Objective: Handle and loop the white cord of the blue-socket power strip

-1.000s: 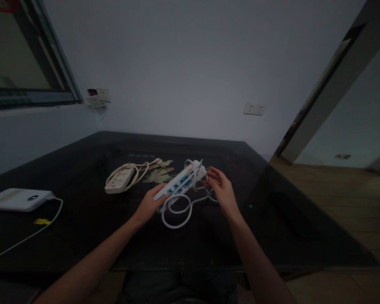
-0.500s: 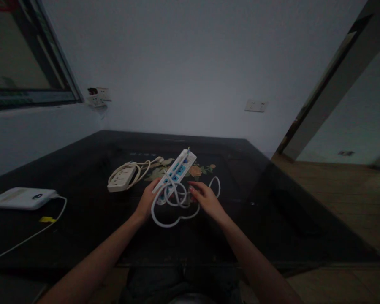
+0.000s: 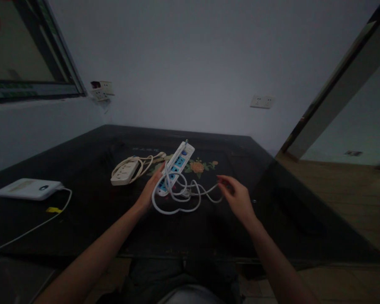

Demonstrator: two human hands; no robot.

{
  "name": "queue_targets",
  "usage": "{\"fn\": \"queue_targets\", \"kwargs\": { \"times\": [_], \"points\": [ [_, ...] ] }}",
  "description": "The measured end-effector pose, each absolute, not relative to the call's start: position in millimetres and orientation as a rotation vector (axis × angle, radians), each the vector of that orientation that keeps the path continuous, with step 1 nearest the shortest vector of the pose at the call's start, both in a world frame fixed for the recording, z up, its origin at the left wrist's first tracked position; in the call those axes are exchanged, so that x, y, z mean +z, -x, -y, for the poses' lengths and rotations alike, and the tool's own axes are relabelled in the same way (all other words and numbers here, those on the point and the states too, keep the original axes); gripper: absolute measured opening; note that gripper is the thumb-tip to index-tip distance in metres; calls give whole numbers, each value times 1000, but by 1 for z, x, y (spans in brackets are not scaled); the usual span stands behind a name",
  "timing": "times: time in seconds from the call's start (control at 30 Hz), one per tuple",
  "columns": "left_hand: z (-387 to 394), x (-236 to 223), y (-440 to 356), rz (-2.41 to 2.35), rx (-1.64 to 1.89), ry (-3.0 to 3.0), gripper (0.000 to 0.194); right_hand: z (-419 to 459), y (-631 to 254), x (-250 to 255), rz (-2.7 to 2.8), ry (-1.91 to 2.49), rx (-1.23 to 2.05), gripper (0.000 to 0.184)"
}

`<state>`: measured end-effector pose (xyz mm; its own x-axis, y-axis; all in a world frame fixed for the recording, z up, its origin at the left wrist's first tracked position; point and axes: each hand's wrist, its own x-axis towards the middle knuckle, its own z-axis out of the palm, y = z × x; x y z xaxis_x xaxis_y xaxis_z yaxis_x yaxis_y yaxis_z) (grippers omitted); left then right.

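A white box [image 3: 29, 188] lies flat at the table's [image 3: 82, 219] left edge, with a thin cable [image 3: 34, 227] running from it toward the near edge; a yellow tag [image 3: 53, 209] sits on that cable. Further right, a beige strip [image 3: 124, 173] rests on the table with its own cord [image 3: 145, 161] looped loosely about it.

The left hand [image 3: 151, 191] grips the near end of the white strip [image 3: 175, 168], fingers curled round its edge, so that the strip's far end tilts up and away over the floral print [image 3: 199, 166] in the tabletop. This hold appears to steady the strip while its cord is handled.

The white cord [image 3: 177, 198] hangs from the strip in several loose loops that lie on the table between the hands. The right hand [image 3: 237, 197] is partly closed, thumb and fingertips pinching a length of this cord and drawing it out to the right.

A wall socket [image 3: 262, 101] is on the far wall. No container is in view.
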<state>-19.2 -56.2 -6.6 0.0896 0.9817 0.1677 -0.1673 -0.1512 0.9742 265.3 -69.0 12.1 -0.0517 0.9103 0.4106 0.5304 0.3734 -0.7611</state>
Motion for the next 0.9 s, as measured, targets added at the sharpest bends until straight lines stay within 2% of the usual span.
{"fn": "queue_targets", "kwargs": {
  "times": [0.1,0.33,0.53,0.73,0.9],
  "points": [
    [61,-3,19,-875,1264,-1246,85,67,-290,13,1642,1480,358,30],
    [58,-3,21,-969,1232,-1385,101,59,-280,-2,1754,1359,702,32],
    [60,-2,26,-959,1237,-1596,89,40,-268,20,1676,1304,737,30],
    [63,2,24,-973,1016,-1832,72,15,-252,53,1620,1258,625,27],
    [63,-6,19,-960,1003,-1821,63,21,-222,58,1719,1158,482,21]
  ]
}}
